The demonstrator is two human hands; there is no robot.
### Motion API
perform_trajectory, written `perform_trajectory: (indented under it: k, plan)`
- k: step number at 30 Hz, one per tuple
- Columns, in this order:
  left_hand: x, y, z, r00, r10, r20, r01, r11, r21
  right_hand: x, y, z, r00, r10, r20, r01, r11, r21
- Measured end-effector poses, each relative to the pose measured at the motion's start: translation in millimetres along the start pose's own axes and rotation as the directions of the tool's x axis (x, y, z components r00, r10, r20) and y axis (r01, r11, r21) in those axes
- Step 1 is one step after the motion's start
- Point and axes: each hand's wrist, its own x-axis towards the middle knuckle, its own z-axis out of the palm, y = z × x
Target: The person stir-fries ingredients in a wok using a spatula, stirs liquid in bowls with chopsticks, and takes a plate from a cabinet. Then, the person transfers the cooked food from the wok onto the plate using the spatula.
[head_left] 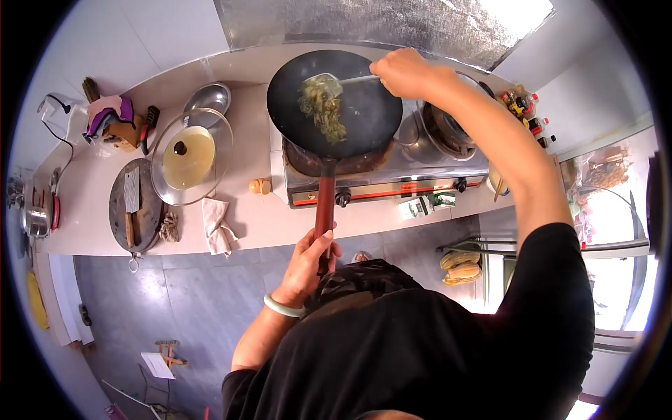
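My left hand [308,262] is closed around the dark red handle of a black wok [374,115], which is above the left side of the gas stove [287,164]. My right hand [404,73] grips the handle of a metal spatula [358,80] over the right part of the wok. The spatula's head is among chopped green leafy vegetables [325,115], some of them heaped on it. Whether the wok rests on the burner or is raised, I cannot tell.
Left of the stove are a glass lid [225,168] over a yellowish dish, a cleaver [132,189] on a round board [147,231], a cloth [218,225] and a metal bowl [210,98]. A pot [427,143] sits right of the wok. Bottles [539,126] stand far right.
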Motion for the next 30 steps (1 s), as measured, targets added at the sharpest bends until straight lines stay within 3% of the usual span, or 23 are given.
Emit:
perform_trajectory:
  k: [2,6,10,13,16,19,20,23,30]
  plan:
    - [0.1,2.8,1.2,1.0,-0.001,-0.001,0.001,1.0,0.001,-16.6,-8.6,-16.9,0.996,-0.076,-0.041,0.076,0.997,-0.011]
    - [0.1,3.1,-2.3,1.0,-0.014,0.003,0.014,1.0,0.005,-49.7,-5.3,-46.1,1.0,-0.018,0.025,0.019,1.0,-0.004]
    - [-2.8,4.1,-2.8,0.999,-0.03,-0.02,0.03,0.999,0.013,-55.0,38.2,-28.8,0.977,0.17,0.126,-0.178,0.983,0.055]
    - [-3.9,6.0,-4.0,0.998,-0.056,-0.007,0.056,0.998,0.009,-41.8,56.9,-15.1,0.905,0.228,0.358,-0.313,0.929,0.2]
    - [-3.3,5.6,-1.9,0.997,-0.077,0.001,0.077,0.997,0.016,-16.4,54.1,20.1,0.871,0.168,0.462,-0.38,0.825,0.418]
    - [-0.7,7.3,-1.5,0.997,-0.072,0.007,0.072,0.997,0.017,-0.2,34.9,45.4,0.939,0.17,0.3,-0.33,0.693,0.641]
    - [-0.7,7.9,-1.7,0.998,-0.068,0.01,0.068,0.998,0.013,1.2,33.3,47.2,0.961,0.159,0.227,-0.269,0.735,0.622]
    - [2.1,5.3,-5.9,0.998,-0.05,0.025,0.049,0.999,0.013,-12.0,19.2,21.6,0.991,0.136,0.015,-0.127,0.877,0.464]
    - [5.5,2.7,-12.1,0.999,-0.044,-0.004,0.043,0.998,-0.047,-64.3,14.3,-29.5,0.997,0.055,-0.059,-0.047,0.99,0.133]
